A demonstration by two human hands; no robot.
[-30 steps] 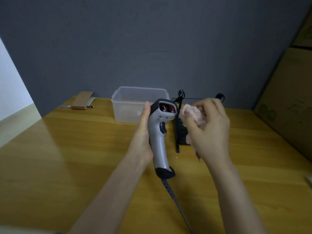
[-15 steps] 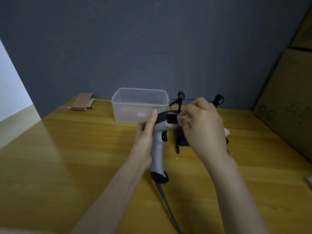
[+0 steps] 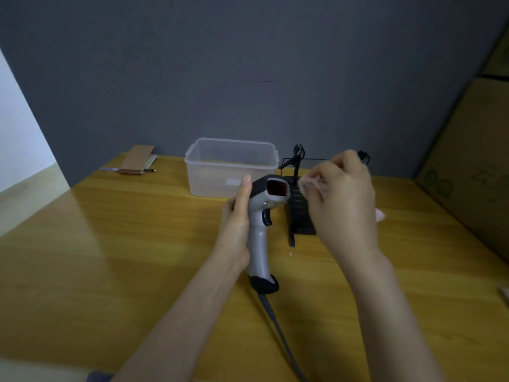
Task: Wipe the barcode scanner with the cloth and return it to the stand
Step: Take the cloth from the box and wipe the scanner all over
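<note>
My left hand [image 3: 237, 221] grips the handle of a grey and black barcode scanner [image 3: 261, 216], held upright above the table with its red window facing me. Its cable [image 3: 278, 326] runs down toward the near edge. My right hand [image 3: 341, 199] is closed on a bunched pink cloth [image 3: 309, 184], which sits just right of the scanner's head, a small gap between them. A corner of the cloth pokes out past the hand at the right. The black stand [image 3: 298, 216] rests on the table behind the scanner, partly hidden by my right hand.
A clear plastic tub [image 3: 230, 166] stands behind the scanner at the left. A brown notebook [image 3: 136, 159] with a pen lies at the far left of the wooden table [image 3: 110, 244]. Cardboard boxes [image 3: 473, 172] line the right side. A grey wall is behind.
The cloth was on the scanner's window half a second ago; my right hand has drawn it off to the right. The scanner's head has tipped forward since one second ago.
</note>
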